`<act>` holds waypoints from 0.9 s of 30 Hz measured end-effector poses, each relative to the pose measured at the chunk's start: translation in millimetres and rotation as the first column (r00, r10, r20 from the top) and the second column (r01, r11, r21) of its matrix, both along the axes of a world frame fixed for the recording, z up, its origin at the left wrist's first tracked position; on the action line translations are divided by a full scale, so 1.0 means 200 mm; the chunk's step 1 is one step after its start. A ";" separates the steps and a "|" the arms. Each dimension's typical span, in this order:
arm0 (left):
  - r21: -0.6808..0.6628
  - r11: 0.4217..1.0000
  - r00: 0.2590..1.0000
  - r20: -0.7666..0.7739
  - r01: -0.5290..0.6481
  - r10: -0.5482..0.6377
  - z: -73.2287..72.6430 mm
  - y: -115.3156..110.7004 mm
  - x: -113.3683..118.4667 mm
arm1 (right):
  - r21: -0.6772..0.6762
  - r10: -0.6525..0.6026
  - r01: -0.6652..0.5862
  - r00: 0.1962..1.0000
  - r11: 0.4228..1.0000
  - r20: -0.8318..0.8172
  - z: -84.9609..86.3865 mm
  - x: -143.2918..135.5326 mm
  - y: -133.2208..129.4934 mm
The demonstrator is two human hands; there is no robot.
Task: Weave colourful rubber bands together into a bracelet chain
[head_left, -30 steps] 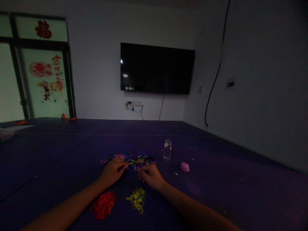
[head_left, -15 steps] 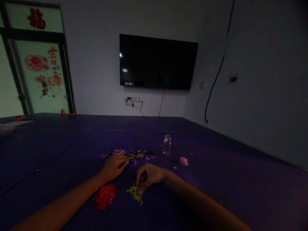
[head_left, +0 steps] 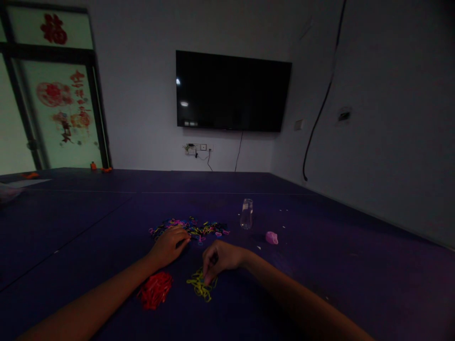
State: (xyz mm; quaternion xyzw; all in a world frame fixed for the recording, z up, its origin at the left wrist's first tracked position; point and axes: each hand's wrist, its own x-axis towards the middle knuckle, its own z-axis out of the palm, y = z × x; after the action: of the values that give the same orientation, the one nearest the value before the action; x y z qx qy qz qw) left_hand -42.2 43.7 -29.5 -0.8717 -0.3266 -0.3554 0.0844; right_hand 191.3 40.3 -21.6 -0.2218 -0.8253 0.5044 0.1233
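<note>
Two bare hands are low over a dark purple tabletop point(head_left: 106, 213). The right hand point(head_left: 222, 255), thumb and fingers drawn together, dips to a small pile of thin yellow rubbery loops point(head_left: 196, 284); whether it grips one I cannot tell. The left hand point(head_left: 172, 240) rests loosely curled against a multicoloured heap of small loops point(head_left: 209, 229), nearer the far edge, its hold unclear. A glossy red pile of bands point(head_left: 155, 290) lies separately beside the yellow, probably keeping colours apart. Toward the right edge, a clear bottle-shaped container point(head_left: 246, 215) stands upright, seemingly out of the way.

The right hand point(head_left: 223, 258) bends down over the yellow bands point(head_left: 199, 289). The left hand point(head_left: 170, 244) lies at the multicoloured pile point(head_left: 209, 228).
</note>
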 end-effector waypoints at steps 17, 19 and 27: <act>0.000 1.000 1.000 -0.003 0.017 -0.017 0.00 0.00 0.00 | 0.069 0.040 -0.045 0.997 0.997 0.072 0.01 0.00 0.00; -0.005 1.000 1.000 -0.004 0.018 -0.018 0.00 0.00 0.00 | 0.071 0.042 -0.047 0.997 0.996 0.069 0.02 0.00 0.00; -0.028 1.000 1.000 -0.007 0.014 -0.015 0.00 0.00 0.00 | 0.021 0.056 -0.057 0.997 0.998 0.051 0.01 0.00 0.01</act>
State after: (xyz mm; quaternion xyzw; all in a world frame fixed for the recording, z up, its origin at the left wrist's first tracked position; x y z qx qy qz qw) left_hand -41.4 43.5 -29.0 -0.8765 -0.3249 -0.3481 0.0709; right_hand 191.0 42.6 -18.8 -0.2096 -0.8397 0.4927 0.0907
